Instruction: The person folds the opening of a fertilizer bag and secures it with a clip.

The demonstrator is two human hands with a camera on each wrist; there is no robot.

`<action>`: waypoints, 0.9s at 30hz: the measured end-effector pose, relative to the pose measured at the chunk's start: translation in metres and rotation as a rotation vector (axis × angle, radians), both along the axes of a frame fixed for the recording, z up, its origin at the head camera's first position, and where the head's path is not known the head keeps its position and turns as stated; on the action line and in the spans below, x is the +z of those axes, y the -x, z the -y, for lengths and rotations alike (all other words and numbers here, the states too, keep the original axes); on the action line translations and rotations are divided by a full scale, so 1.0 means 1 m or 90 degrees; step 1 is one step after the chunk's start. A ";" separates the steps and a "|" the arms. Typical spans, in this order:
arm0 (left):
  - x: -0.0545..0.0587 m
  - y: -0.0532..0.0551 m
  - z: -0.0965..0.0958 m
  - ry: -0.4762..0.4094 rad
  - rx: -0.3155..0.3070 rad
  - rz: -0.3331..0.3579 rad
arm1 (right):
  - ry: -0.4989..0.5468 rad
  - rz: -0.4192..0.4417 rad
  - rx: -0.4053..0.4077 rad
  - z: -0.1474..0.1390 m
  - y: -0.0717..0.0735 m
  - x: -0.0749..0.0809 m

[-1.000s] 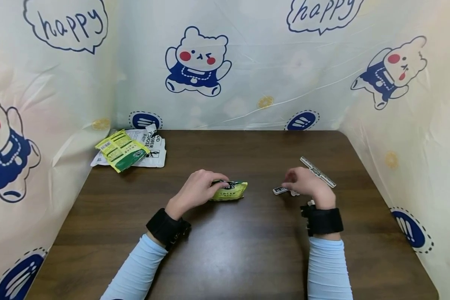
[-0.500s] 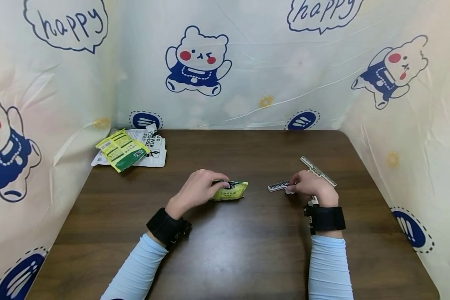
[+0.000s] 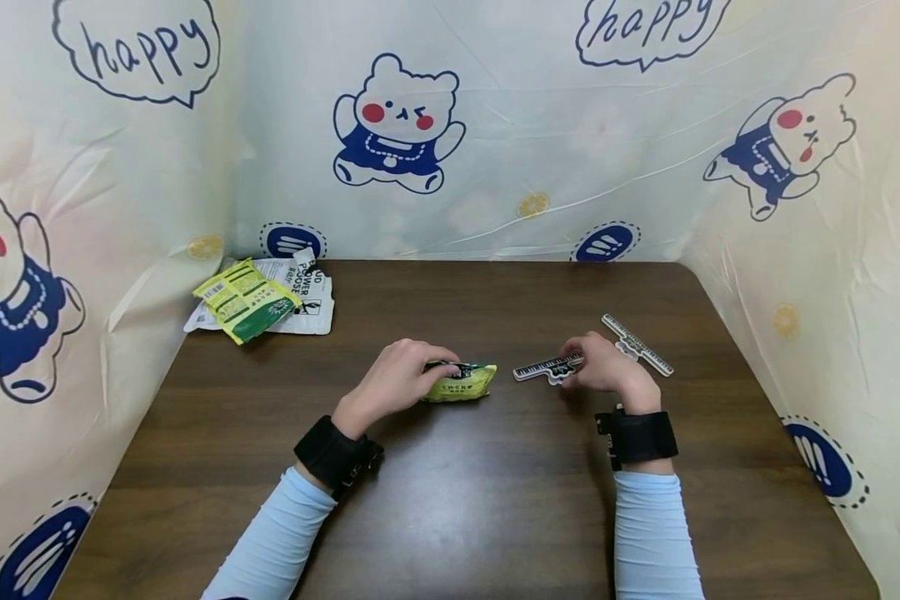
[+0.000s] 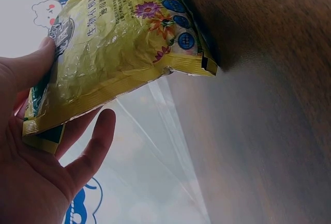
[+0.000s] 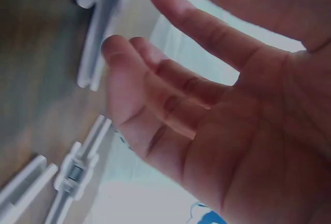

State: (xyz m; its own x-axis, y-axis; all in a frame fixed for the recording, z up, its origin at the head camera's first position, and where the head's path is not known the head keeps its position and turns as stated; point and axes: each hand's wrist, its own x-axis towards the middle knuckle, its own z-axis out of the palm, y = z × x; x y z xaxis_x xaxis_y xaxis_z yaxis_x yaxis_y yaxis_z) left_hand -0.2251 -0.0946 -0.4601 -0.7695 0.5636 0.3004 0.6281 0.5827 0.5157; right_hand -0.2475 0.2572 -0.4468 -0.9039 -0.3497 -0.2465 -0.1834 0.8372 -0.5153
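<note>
pinching a yellow-green packet near the middle of the brown table: left hand. right hand, fingers loosely spread, beside a patterned clip right of the packet; second clip just beyond.

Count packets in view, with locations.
3: a packet in the left hand, a yellow-green one at back left, a white one partly beneath it. More may be hidden there.
</note>
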 end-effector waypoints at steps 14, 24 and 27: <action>0.001 -0.001 -0.001 0.003 0.006 0.017 | -0.009 -0.031 0.010 0.008 0.009 -0.013; 0.003 -0.001 -0.001 0.003 0.004 0.014 | 0.034 -0.038 0.000 0.008 0.008 -0.010; 0.003 -0.002 -0.001 0.004 0.004 0.012 | 0.042 -0.020 -0.001 0.008 0.008 -0.012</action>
State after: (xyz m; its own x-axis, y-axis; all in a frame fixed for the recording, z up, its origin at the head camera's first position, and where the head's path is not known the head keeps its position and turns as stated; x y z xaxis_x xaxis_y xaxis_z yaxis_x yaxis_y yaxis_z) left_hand -0.2234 -0.0941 -0.4571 -0.7785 0.5607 0.2822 0.6146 0.5897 0.5239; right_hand -0.2557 0.2493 -0.4586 -0.9113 -0.3624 -0.1952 -0.1984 0.8022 -0.5631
